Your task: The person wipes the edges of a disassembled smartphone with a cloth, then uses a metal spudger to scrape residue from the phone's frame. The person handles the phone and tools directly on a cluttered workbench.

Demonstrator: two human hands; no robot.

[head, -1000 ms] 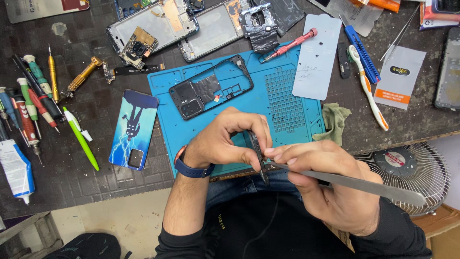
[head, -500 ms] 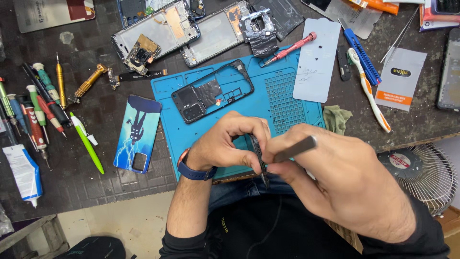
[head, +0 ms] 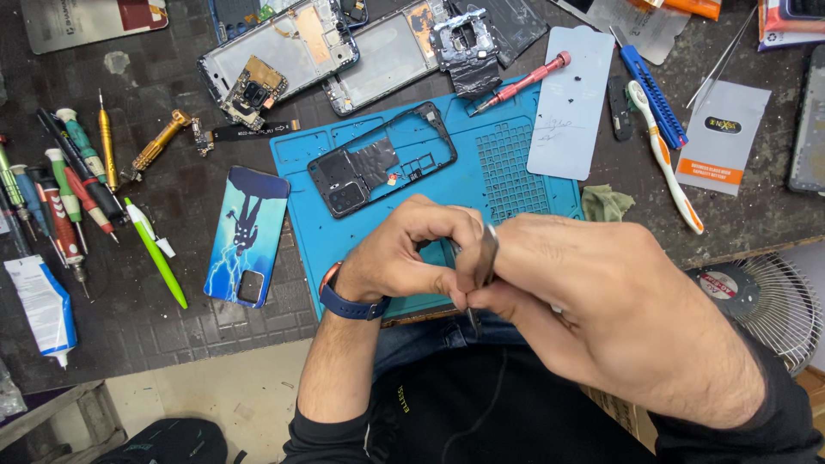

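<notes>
Two hands are meeting over the near edge of the blue work mat (head: 516, 185), pinching something small that is staying hidden between the fingertips. The left hand (head: 412, 249) is curling its thumb and fingers closed around the spot, and the right hand (head: 601, 301) is clamping a pair of metal tweezers (head: 486, 258) whose tips are disappearing downward behind the knuckles. Whatever part they are gripping is impossible to make out. Because the work is hanging past the mat's edge, above the lap, a slip is likely sending a tiny piece to the floor, and the tweezer points are sitting close enough to the left fingers to jab them. Farther out, a black phone frame (head: 382, 159) is lying on the mat, with a blue printed case (head: 247, 236) just beside the mat's left edge. At left, several screwdrivers (head: 64, 185) are running off the picture.
</notes>
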